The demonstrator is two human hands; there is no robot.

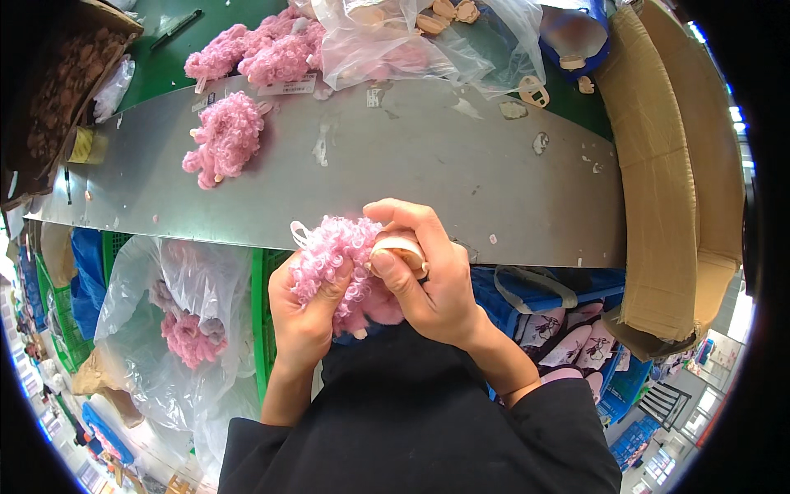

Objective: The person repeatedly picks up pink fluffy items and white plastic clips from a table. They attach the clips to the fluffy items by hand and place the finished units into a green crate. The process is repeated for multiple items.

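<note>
My left hand point(306, 309) is closed round a curly pink plush piece point(336, 245), its thumb pressed into the pile. A small white loop point(299, 232) sticks out at the plush's upper left. Between the thumb and fingers of my right hand point(432, 284) is a peach-coloured plastic part point(398, 244) with a rounded rim, held against the plush's right side. Whether the part sits inside the plush or only touches it, I cannot tell. Both hands are just off the table's near edge. Another pink plush piece point(226, 140) lies farther off on the metal table top point(411, 156).
Several pink plush pieces point(276, 53) and a clear bag point(370, 49) with peach parts lie at the back. A pen point(177, 27) is at far left. Cardboard boxes point(650, 165) stand on both sides. Below are a plastic bag point(132, 313) and a blue crate point(502, 296).
</note>
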